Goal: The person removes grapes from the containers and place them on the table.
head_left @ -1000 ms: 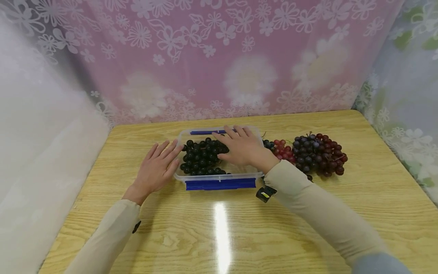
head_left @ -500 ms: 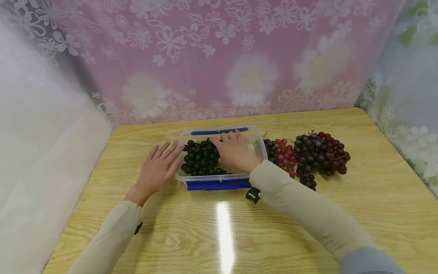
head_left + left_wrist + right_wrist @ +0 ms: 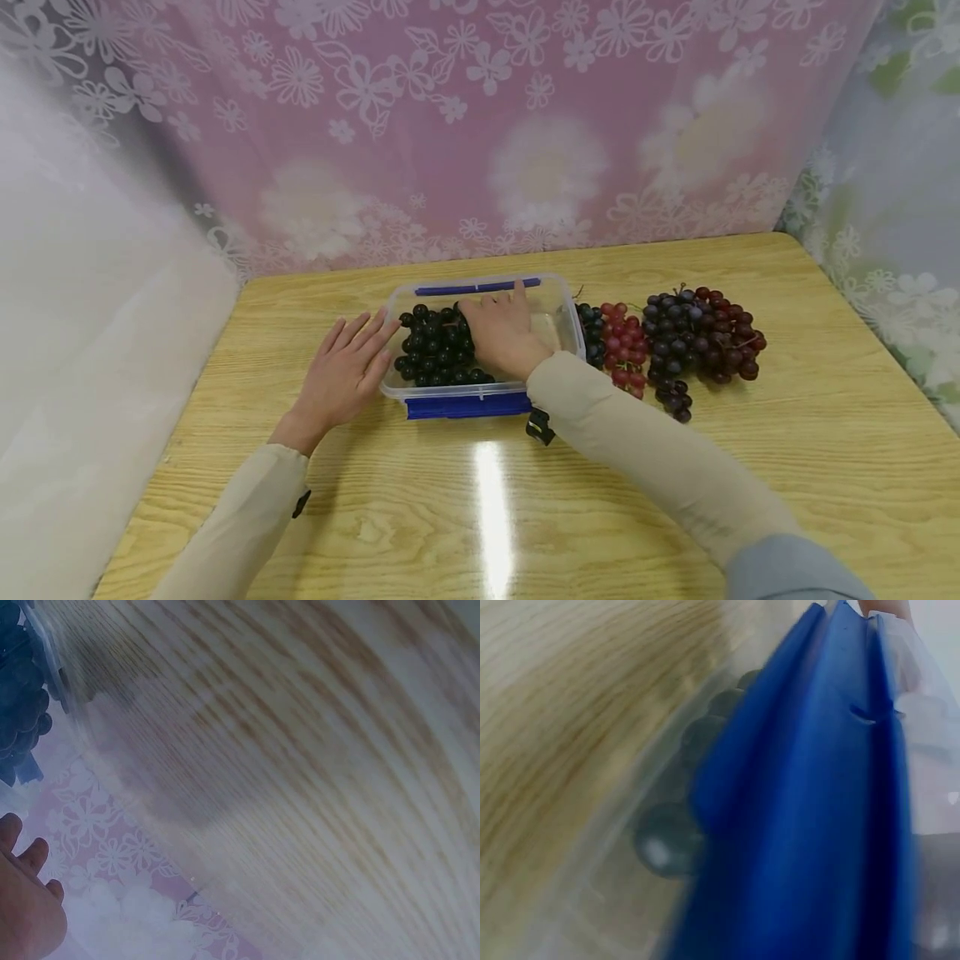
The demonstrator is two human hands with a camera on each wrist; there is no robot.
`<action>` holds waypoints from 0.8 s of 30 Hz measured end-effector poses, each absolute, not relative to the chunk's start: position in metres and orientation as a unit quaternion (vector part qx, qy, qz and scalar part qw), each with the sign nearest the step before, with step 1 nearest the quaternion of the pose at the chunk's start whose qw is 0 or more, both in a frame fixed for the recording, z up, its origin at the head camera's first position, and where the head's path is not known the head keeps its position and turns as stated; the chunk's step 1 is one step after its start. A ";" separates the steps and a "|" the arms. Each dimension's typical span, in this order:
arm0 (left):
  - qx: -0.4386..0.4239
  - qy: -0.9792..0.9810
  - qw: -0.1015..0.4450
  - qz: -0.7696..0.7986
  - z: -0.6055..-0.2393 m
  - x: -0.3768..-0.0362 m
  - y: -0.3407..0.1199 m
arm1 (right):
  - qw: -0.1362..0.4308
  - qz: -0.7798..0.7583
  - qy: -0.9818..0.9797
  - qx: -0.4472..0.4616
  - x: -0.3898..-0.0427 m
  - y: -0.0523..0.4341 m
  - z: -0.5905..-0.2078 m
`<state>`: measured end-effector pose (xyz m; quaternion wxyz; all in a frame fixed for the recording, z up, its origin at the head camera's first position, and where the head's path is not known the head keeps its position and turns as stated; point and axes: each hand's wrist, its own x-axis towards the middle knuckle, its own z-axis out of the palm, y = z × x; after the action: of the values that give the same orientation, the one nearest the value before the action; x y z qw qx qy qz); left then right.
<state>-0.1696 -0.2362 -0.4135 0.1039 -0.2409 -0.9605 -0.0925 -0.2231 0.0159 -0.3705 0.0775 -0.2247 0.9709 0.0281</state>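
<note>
A clear plastic container (image 3: pixel 551 333) with blue clips (image 3: pixel 465 406) stands on the table, a bunch of black grapes (image 3: pixel 435 346) in its left part. My right hand (image 3: pixel 501 333) reaches inside, against the right side of the bunch. Its thumb side touches the grapes and one finger sticks up; the other fingertips are hidden. Flat and straight-fingered, my left hand (image 3: pixel 341 375) rests at the container's left rim. In the right wrist view a blue clip (image 3: pixel 795 795) fills the middle, with grapes (image 3: pixel 667 840) showing through the wall.
Right of the container lie red grapes (image 3: pixel 624 342), dark purple grapes (image 3: pixel 671 329) and reddish-purple grapes (image 3: pixel 731 337). More dark grapes (image 3: pixel 592 333) sit close to its right wall. A floral curtain (image 3: pixel 450 167) hangs behind the wooden table (image 3: pixel 405 500).
My right hand has moved left and lower into the container, and its spread fingers have drawn in and bent down against the black grapes. The left hand has stayed in place.
</note>
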 end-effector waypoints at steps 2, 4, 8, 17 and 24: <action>-0.242 -0.960 0.105 -0.094 -0.414 -0.169 -0.236 | 0.084 0.036 0.972 -0.216 -0.226 0.016 -0.371; -0.242 -0.960 0.106 -0.097 -0.414 -0.169 -0.236 | 0.092 0.035 0.974 -0.206 -0.228 0.017 -0.372; -0.241 -0.959 0.107 -0.099 -0.414 -0.169 -0.236 | 0.111 0.033 0.975 -0.191 -0.232 0.018 -0.373; -0.239 -0.960 0.109 -0.098 -0.414 -0.169 -0.236 | 0.125 0.046 0.972 -0.194 -0.233 0.020 -0.372; -0.240 -0.959 0.112 -0.098 -0.416 -0.170 -0.236 | 0.138 0.019 0.964 -0.225 -0.236 0.031 -0.370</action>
<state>-0.1704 -0.2362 -0.4158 0.1117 -0.2400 -0.9593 -0.0982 -0.2360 0.0311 -0.3697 0.1381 -0.2247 0.9644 0.0194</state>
